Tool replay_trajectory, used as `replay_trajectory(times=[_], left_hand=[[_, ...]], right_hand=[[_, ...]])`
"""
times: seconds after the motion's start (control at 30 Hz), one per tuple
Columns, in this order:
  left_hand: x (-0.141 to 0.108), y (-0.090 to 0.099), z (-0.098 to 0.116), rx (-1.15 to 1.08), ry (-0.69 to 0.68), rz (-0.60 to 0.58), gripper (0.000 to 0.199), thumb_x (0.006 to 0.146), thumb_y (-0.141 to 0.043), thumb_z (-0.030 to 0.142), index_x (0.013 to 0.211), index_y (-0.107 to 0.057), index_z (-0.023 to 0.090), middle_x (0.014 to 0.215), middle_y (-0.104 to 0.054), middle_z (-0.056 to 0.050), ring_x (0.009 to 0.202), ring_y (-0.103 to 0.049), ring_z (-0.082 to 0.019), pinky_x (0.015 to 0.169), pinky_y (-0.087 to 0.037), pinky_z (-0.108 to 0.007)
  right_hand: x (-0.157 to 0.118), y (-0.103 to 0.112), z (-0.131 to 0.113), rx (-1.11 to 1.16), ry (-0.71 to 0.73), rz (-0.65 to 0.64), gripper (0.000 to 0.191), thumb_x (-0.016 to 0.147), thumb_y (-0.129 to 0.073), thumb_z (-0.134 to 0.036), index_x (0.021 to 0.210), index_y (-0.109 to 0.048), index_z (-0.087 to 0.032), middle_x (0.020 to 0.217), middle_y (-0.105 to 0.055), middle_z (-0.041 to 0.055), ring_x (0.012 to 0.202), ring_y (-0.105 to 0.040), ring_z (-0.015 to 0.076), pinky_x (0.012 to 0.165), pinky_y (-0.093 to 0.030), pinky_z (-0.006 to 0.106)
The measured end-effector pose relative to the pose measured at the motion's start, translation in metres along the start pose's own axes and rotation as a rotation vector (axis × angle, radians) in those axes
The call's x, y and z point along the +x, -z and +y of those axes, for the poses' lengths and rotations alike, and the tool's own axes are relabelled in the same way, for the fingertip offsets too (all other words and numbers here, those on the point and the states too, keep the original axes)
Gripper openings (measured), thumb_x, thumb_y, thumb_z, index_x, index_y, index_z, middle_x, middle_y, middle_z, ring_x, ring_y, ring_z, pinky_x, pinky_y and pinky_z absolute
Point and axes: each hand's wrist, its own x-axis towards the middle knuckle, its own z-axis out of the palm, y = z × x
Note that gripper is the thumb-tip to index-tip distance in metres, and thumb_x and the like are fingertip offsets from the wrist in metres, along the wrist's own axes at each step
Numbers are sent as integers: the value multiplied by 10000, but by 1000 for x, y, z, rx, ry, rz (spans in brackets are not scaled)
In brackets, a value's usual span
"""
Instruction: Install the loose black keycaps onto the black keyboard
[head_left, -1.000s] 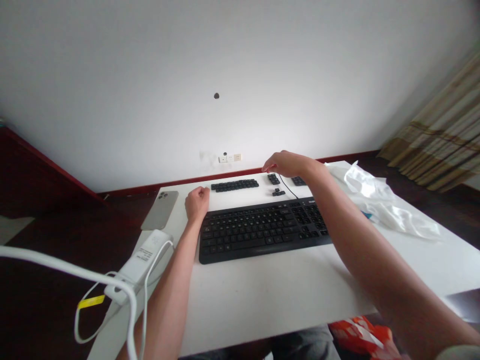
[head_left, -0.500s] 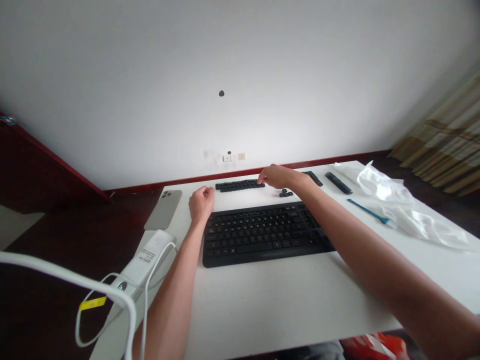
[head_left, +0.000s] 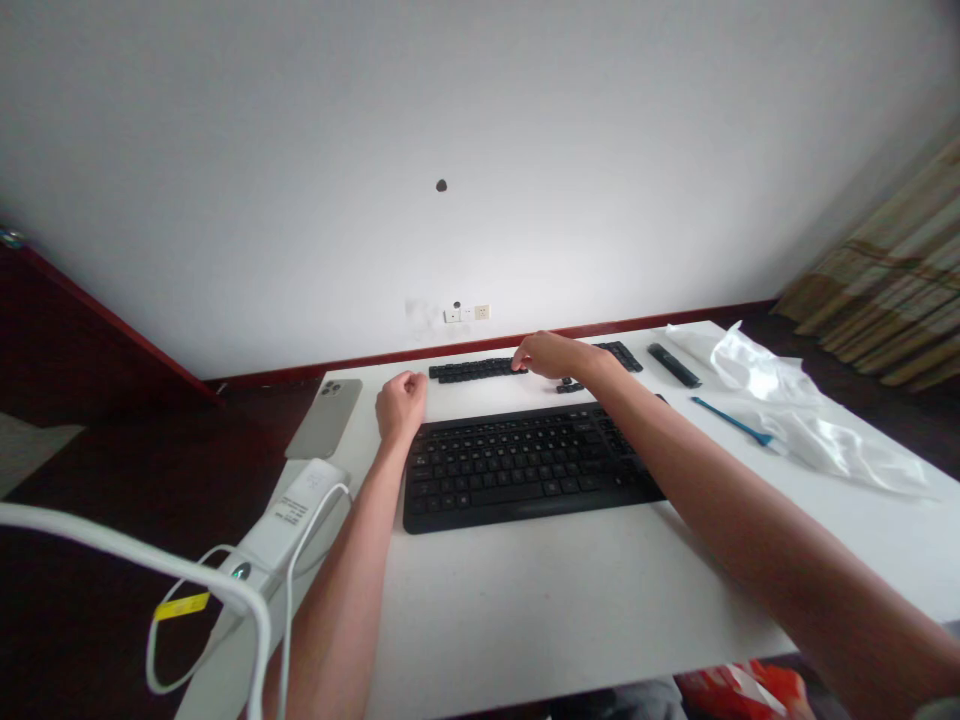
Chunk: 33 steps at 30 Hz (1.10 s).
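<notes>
A black keyboard (head_left: 510, 465) lies on the white table (head_left: 525, 600). Behind it is a row of loose black keycaps (head_left: 472, 371). My right hand (head_left: 551, 355) reaches over the keyboard, its closed fingertips at the right end of that row; anything between them is too small to make out. A few more keycaps (head_left: 568, 386) lie just below this hand, and another group (head_left: 622, 356) is beyond the wrist. My left hand (head_left: 402, 405) rests with curled fingers by the keyboard's top left corner, near the row's left end; its fingertips are partly hidden.
A phone (head_left: 326, 418) and a white power strip (head_left: 292, 515) with looping cables are at the left edge. On the right lie a black bar-shaped object (head_left: 674, 366), a blue brush (head_left: 731, 421) and clear plastic bags (head_left: 761, 370). A wall stands behind the table.
My right hand has shifted very slightly left and down along the keycap row. My left hand stays in its place, curled. The view has moved a little.
</notes>
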Motion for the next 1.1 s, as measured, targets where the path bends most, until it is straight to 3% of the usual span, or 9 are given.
replay_trajectory(times=[0.37, 0.63, 0.87, 1.1], left_hand=[[1, 0, -1, 12, 2, 1, 343, 893, -528, 389, 605, -460, 216, 594, -505, 14, 603, -378, -144, 615, -258, -272], [0, 0, -1, 1, 0, 1, 340, 898, -538, 375, 605, -467, 218, 595, -497, 21, 589, -358, -143, 614, -264, -274], [0, -1, -1, -4, -2, 5, 359, 898, -541, 377, 594, -435, 217, 575, -467, 26, 580, -342, -142, 609, -256, -280], [1, -2, -2, 10, -20, 14, 349, 894, -534, 384, 601, -449, 215, 582, -484, 23, 588, -355, -140, 610, -249, -279]], right_hand=[[-2, 4, 3, 68, -12, -84, 367, 894, -581, -90, 1111, -823, -260, 1136, -811, 21, 1016, -759, 216, 848, -570, 284], [-11, 16, -2, 5, -84, 44, 333, 849, -613, -80, 1055, -829, -226, 1063, -812, 58, 980, -739, 215, 858, -552, 313], [-7, 9, 8, 65, -112, -6, 220, 829, -747, -189, 1032, -821, -229, 1030, -806, 44, 931, -737, 204, 799, -547, 294], [-6, 9, 10, 85, -136, -68, 164, 813, -731, -168, 935, -830, -215, 992, -818, 54, 916, -749, 220, 781, -548, 303]])
